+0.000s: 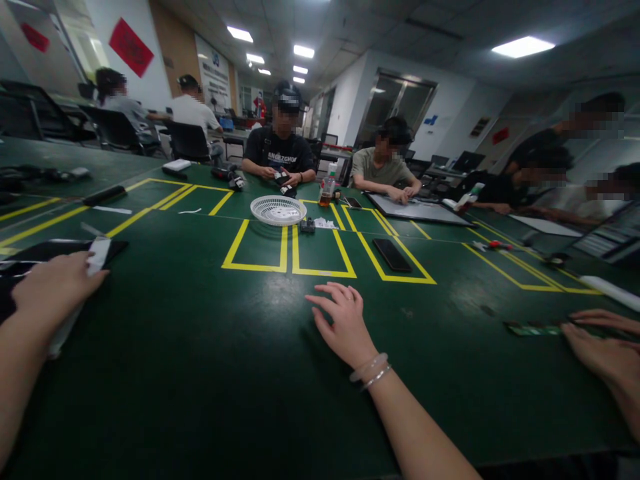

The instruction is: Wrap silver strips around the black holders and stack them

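Observation:
At the far left my left hand (55,287) is closed on a long white flat strip (99,256), whose exact kind I cannot make out. The strip's upper end rises past the thumb, and its lower part shows beneath the hand. Under that hand lies a flat black shiny sheet (35,248). My right hand (343,317), with two bracelets at the wrist, is held over the green table (225,387), fingers spread and nothing in them. Ahead of it are yellow tape outlines (325,274) and a black phone (392,255).
Further off stand a white plastic basket (278,211), small dark parts (307,225) and a drink bottle (327,189). At right another person's hands (605,353) touch a green strip (533,329). Red-handled pliers (495,246) lie beyond. Several people sit around the table.

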{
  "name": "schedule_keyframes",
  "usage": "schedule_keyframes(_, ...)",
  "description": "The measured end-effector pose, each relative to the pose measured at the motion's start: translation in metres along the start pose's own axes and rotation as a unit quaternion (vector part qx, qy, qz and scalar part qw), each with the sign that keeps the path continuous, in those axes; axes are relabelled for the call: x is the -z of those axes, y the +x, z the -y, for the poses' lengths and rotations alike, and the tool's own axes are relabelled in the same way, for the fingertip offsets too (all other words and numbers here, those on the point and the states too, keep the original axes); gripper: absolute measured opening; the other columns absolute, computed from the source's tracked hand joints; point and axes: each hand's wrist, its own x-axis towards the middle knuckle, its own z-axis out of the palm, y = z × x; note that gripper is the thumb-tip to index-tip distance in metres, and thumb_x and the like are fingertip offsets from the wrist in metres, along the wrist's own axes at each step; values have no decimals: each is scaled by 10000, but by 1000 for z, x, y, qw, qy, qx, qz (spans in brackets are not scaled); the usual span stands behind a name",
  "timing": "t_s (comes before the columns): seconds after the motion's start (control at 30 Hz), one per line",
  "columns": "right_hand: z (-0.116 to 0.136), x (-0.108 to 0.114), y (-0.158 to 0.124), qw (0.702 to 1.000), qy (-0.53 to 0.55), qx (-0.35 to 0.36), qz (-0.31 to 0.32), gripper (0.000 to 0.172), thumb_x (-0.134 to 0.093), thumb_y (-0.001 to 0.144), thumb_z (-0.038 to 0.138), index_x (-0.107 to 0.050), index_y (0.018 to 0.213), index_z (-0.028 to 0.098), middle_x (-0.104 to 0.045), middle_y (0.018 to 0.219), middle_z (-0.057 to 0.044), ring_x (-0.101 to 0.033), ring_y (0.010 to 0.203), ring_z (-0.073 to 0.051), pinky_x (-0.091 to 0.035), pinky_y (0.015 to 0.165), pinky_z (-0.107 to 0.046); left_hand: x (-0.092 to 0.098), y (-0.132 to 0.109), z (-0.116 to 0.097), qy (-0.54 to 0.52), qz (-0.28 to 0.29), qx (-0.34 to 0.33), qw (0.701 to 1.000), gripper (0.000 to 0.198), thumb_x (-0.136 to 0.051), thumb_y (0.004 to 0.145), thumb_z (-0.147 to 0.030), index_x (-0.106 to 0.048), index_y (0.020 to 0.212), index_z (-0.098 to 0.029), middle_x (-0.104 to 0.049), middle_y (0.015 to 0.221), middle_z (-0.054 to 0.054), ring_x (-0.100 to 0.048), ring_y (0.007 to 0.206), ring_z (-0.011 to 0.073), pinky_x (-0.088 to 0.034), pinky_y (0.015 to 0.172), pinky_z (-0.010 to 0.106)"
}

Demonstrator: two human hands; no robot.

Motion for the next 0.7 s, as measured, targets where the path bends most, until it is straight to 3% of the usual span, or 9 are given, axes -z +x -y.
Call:
schedule_keyframes(0.07, 2, 1, 0, 1000, 8, 12, -4, 289, -549, 921, 215, -662, 1169, 313, -637, 1266, -42, -482, 1269, -254, -240, 1109, -522, 3, 10, -26, 7, -111, 78, 991, 867, -281, 756, -856, -687, 894, -103, -595, 805, 110, -403, 1179, 512, -277, 777, 553)
schedule_keyframes(0.13, 5, 2, 0, 1000, 15, 28, -3, 310, -539, 929, 219, -641, 1206, 312, -634, 1271, -40, -489, 1264, -240, -245, 1112, -503, 4, 20, -60, -13, -128, 76, 989, 811, -379, 756, -778, -672, 1110, -110, -637, 931, 125, -490, 1139, 426, -345, 801, 482)
schedule_keyframes(0.23, 9, 3, -1, 998, 17, 57, 12, 372, -545, 927, 238, -586, 1290, 312, -601, 1330, -46, -476, 1285, -228, -244, 1122, -478, 3, 26, -120, -84, -10, -54, 995, 714, -385, 892, -662, -583, 1316, -124, -600, 1200, 109, -548, 1091, 339, -412, 899, 440)
schedule_keyframes(0.33, 12, 1, -2, 994, 11, 85, 62, 500, -617, 895, 323, -503, 1382, 322, -518, 1445, -41, -393, 1371, -239, -223, 1148, -475, -6, 20, -174, -140, 118, -166, 969, 506, -351, 1025, -482, -553, 1369, -172, -593, 1233, 74, -567, 1086, 277, -465, 940, 390)
schedule_keyframes(0.4, 13, -2, -3, 988, 7, 96, 117, 638, -672, 854, 416, -437, 1437, 313, -451, 1510, -47, -335, 1416, -255, -217, 1160, -481, -17, 13, -197, -145, 156, -212, 954, 439, -387, 1035, -430, -564, 1371, -209, -576, 1265, 66, -551, 1132, 265, -467, 967, 364)
schedule_keyframes(0.53, 13, -8, -6, 978, -1, 85, 190, 737, -652, 851, 531, -367, 1485, 287, -411, 1544, -69, -311, 1436, -277, -215, 1166, -507, -35, 6, -213, -84, 180, -236, 951, 508, -619, 950, -451, -546, 1403, -232, -478, 1391, 70, -477, 1238, 300, -432, 1033, 381)
schedule_keyframes(0.7, 11, -6, -5, 981, -37, 16, 189, 710, -593, 875, 587, -430, 1447, 200, -541, 1413, -128, -487, 1281, -295, -359, 1076, -485, -40, 10, -207, -23, 152, -225, 962, 513, -658, 943, -476, -580, 1375, -211, -525, 1306, 98, -527, 1148, 317, -478, 954, 393)
